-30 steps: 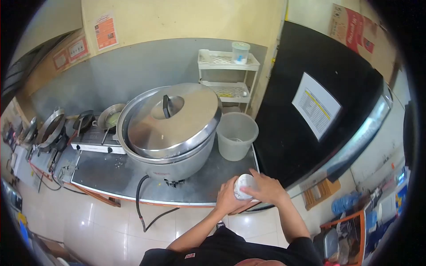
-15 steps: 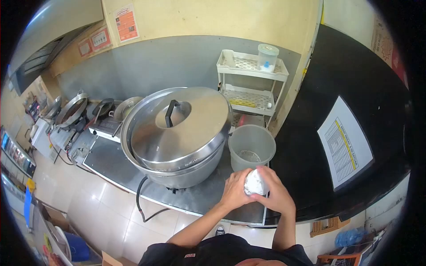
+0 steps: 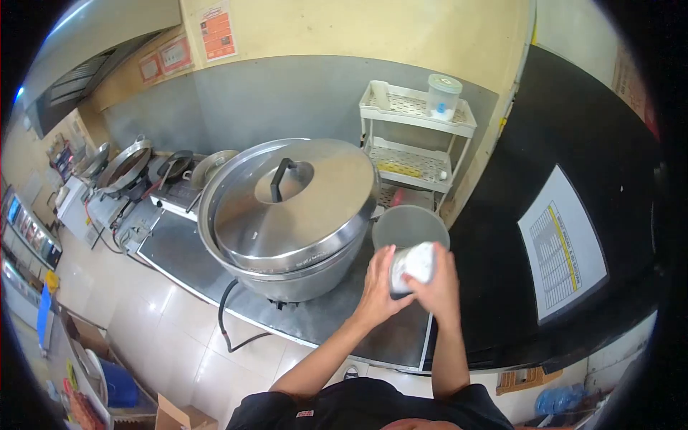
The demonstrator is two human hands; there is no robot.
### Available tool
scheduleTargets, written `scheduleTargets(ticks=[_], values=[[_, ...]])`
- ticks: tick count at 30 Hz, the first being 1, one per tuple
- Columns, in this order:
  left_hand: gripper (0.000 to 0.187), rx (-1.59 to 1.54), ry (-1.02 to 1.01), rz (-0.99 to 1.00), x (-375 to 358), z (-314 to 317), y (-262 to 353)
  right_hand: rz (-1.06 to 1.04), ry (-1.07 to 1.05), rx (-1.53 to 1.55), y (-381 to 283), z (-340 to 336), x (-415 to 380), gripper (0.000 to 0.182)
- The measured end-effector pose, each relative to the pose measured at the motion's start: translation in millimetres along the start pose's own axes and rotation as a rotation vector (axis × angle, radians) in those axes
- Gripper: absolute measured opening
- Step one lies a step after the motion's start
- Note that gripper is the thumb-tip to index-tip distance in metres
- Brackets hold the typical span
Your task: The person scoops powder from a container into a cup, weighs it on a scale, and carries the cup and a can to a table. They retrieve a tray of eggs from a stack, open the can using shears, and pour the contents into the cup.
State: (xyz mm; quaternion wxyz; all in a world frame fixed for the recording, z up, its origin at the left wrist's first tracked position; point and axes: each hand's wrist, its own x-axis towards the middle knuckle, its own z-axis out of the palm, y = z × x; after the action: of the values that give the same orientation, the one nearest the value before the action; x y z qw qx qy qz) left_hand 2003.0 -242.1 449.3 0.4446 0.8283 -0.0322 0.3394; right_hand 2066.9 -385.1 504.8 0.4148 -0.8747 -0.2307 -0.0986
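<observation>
You hold a small white container point(image 3: 413, 266) in both hands, above the steel counter point(image 3: 337, 315) and just in front of the grey bucket point(image 3: 410, 226). Your right hand point(image 3: 436, 288) is closed around its right side and top, fingers curled over it. Your left hand point(image 3: 378, 287) is closed against its left side, fingers pointing up along the wall. The container lies tilted, its pale end toward the right; what that end is, a lid or a base, is too blurred to tell, and so is whatever it holds.

Your hands cover the bucket's near rim and most of its front, so you cannot see inside it. To the left stands the big cooker point(image 3: 290, 236), its lid point(image 3: 294, 201) set askew on top with the black handle point(image 3: 279, 180) upright. A black hose point(image 3: 226, 322) runs from under it over the counter edge. Behind the bucket is a white rack point(image 3: 416, 143) with a clear jar point(image 3: 442, 95) on its top shelf. On your right a black cabinet point(image 3: 559, 143) carries a printed sheet point(image 3: 562, 247). The woks point(image 3: 122, 161) far left are small and distorted.
</observation>
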Motion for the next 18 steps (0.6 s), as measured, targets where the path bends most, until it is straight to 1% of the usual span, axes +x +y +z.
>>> scheduleTargets(ticks=[2,3,5,6,7,8,9,10,11,12,13,14,15,16,17,18], values=[[0.104,-0.105,0.089,0.024,6,-18,14,-0.103,0.163,0.096,-6,-13,33,0.089],[0.095,-0.128,0.059,0.043,0,-32,21,-0.161,0.242,0.099,-12,-18,54,0.090],[0.081,-0.217,-0.173,0.045,-31,-56,11,-0.255,0.382,0.111,-35,-32,106,0.090],[0.072,-0.317,-0.337,-0.083,-53,-69,4,-0.289,0.439,0.122,-49,-37,137,0.090],[0.063,-0.415,-0.494,-0.219,-81,-81,-1,-0.304,0.503,0.060,-58,-38,173,0.091],[0.056,-0.465,-0.491,-0.322,-111,-91,-3,-0.324,0.561,0.003,-66,-38,210,0.092],[0.050,-0.517,-0.467,-0.430,-143,-101,-4,-0.264,0.566,-0.065,-79,-39,242,0.092],[0.047,-0.437,-0.461,-0.537,-176,-112,-9,-0.225,0.554,-0.124,-90,-36,272,0.093],[0.045,-0.359,-0.405,-0.659,-216,-122,-16,-0.441,0.651,-0.185,-64,-21,327,0.086],[0.041,-0.324,-0.276,-0.785,-265,-128,-20,-0.436,0.544,-0.157,-65,-18,359,0.088],[0.037,-0.304,-0.112,-0.909,-314,-132,-25,-0.466,0.472,-0.133,-43,-8,404,0.090],[0.036,-0.232,-0.051,-0.948,-370,-143,-31,-0.503,0.382,-0.156,-31,4,448,0.087],[0.039,-0.188,0.128,-1.093,-428,-149,-32,-0.535,0.324,-0.178,-30,19,479,0.084],[0.041,-0.353,0.491,-1.101,-539,-137,-66,-0.548,0.286,-0.222,-37,35,507,0.081],[0.040,-0.243,0.853,-1.054,-617,-123,-54,-0.540,0.258,-0.279,-51,48,523,0.078],[0.040,0.225,0.953,-1.317,-721,-106,-52,-0.521,0.236,-0.339,-68,58,531,0.075]])
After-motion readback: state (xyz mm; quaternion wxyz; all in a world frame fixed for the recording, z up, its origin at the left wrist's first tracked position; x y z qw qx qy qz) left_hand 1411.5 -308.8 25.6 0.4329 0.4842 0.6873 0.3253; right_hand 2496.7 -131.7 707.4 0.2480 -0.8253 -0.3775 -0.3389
